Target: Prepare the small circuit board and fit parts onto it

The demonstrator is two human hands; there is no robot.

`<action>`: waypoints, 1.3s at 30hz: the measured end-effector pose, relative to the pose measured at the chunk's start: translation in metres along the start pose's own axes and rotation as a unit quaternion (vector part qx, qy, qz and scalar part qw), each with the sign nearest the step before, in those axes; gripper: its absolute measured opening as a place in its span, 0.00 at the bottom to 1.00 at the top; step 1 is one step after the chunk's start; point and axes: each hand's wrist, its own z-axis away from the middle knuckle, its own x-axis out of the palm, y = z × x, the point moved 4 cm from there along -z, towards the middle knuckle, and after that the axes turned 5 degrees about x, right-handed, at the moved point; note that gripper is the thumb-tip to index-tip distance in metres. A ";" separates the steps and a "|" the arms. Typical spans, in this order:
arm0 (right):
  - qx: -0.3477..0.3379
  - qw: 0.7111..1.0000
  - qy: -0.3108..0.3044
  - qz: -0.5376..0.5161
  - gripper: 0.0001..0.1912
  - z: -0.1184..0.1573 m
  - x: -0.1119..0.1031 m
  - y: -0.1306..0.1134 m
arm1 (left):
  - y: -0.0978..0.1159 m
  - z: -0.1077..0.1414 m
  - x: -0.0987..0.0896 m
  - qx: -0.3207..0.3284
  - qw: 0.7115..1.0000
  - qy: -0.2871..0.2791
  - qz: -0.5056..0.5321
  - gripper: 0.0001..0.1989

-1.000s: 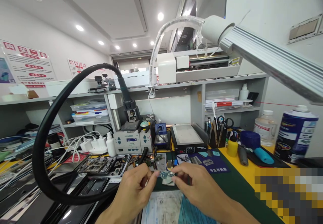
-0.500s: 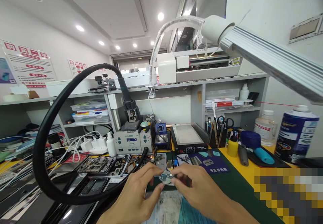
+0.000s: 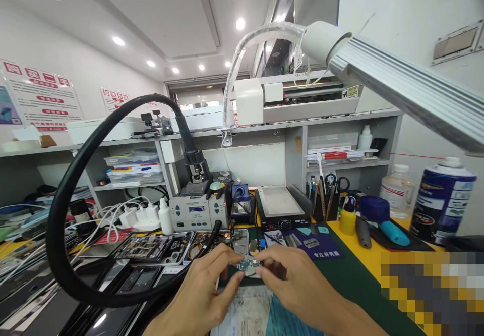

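A small blue circuit board [image 3: 248,264] is held up between my two hands, above the green mat [image 3: 342,280]. My left hand [image 3: 207,285] pinches its left end between thumb and index finger. At the opposite end, my right hand [image 3: 293,280] grips the board with thumb and index finger too. A pale, roundish piece shows just under the board; I cannot tell whether it is attached. Directly below my hands lies a worn, stained white and teal sheet [image 3: 251,311].
A hot air station [image 3: 192,214] and a heating plate [image 3: 282,204] stand behind my hands. Its thick black hose [image 3: 56,225] loops across the left. Phone parts trays [image 3: 143,247] lie left; a spray can [image 3: 444,200] and bottles stand right. A lamp [image 3: 401,84] hangs above.
The board has tipped slightly, so its face looks narrower now. Both hands keep their pinch on it and have barely moved. The camera view has shifted a little.
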 end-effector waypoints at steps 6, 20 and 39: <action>0.003 1.000 -0.004 -0.006 0.10 0.001 -0.001 -0.002 | 0.000 0.002 0.000 0.002 1.000 0.005 0.007 0.09; 0.000 1.000 0.000 -0.004 0.10 0.000 0.000 -0.001 | -0.002 0.002 0.001 -0.003 1.000 -0.007 0.017 0.08; -0.002 1.000 0.002 -0.004 0.09 0.002 -0.001 0.000 | -0.001 0.002 0.000 0.001 1.000 -0.010 0.015 0.08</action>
